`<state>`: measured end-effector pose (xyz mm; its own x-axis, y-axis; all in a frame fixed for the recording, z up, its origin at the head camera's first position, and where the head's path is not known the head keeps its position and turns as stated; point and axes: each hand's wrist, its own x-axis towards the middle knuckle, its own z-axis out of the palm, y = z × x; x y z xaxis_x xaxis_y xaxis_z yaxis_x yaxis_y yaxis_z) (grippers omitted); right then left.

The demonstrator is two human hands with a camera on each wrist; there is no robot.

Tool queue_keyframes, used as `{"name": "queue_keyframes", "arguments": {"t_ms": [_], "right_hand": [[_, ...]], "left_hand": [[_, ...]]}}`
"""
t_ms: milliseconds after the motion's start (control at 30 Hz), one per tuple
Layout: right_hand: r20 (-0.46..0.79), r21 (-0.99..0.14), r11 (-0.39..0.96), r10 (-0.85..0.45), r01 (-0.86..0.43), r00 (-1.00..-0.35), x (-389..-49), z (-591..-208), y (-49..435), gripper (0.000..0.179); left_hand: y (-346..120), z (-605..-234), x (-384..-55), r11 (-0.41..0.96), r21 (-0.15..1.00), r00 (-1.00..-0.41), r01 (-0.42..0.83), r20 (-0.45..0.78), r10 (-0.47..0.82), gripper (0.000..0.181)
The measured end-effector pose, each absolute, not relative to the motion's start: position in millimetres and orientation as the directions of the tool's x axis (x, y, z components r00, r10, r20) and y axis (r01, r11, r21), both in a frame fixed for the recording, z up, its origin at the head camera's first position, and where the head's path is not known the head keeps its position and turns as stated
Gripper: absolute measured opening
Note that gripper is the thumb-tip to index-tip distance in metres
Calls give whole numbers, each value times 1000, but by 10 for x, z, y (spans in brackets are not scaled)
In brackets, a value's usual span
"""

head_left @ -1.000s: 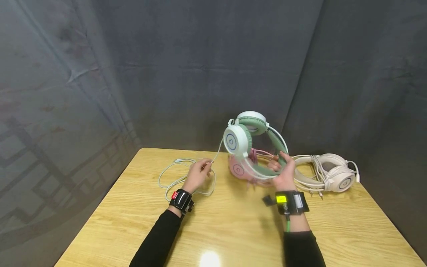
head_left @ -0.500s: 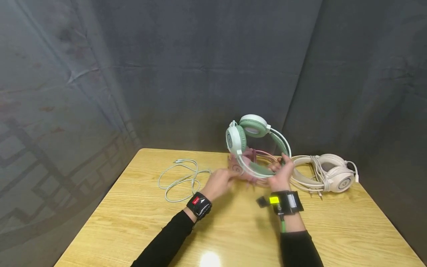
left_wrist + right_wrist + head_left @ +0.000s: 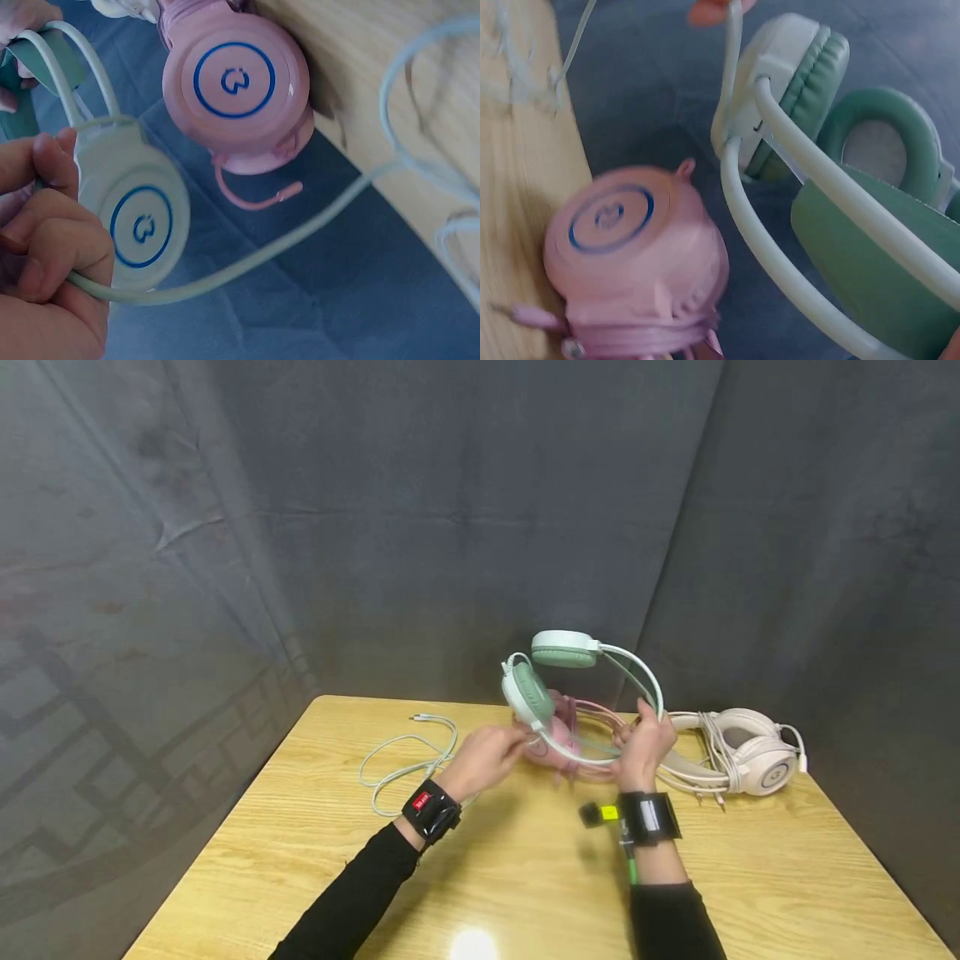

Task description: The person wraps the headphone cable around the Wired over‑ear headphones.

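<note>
Now the right hand [image 3: 647, 745] holds the green-and-white headset [image 3: 531, 693] by its headband, up above the table [image 3: 525, 877], just right of the frame's middle. The left hand [image 3: 486, 760] has curled fingers round its thin cable [image 3: 300, 231]. Behind is a pink headset [image 3: 555, 745] (it has a blue ring), and a cream headset [image 3: 772, 768] lies at the right.

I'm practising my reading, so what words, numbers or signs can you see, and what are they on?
No words or numbers can be read.
Pink headphones: a curly blue sign inside a blue ring.
Green-and-white headphones: a similar ringed blue sign.
Cream headphones: a ringed mark, too small to make out.
Red tag on the left wristband: pale marks, too small to read.
Yellow label: nothing readable.
</note>
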<state>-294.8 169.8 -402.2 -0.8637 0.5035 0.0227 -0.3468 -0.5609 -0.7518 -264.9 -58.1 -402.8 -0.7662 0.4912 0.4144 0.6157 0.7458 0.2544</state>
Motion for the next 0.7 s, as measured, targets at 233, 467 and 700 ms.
{"name": "queue_keyframes", "arguments": {"t_ms": [233,467,700], "right_hand": [[141,-851,-351,565,-392,-813,-2967,-4063,1666,18],[240,-900,-161,593,-405,-769,-2961,-4075,1655,13],[296,-924,-50,537,-380,-790,-2918,-4017,1636,15]], "left_hand": [[-736,-3832,-2627,720,207,-734,662,371,568,16],[-875,-3516,-2599,605,95,-587,791,398,705,22],[-836,-3265,-2631,585,-180,-438,791,501,746,4]]}}
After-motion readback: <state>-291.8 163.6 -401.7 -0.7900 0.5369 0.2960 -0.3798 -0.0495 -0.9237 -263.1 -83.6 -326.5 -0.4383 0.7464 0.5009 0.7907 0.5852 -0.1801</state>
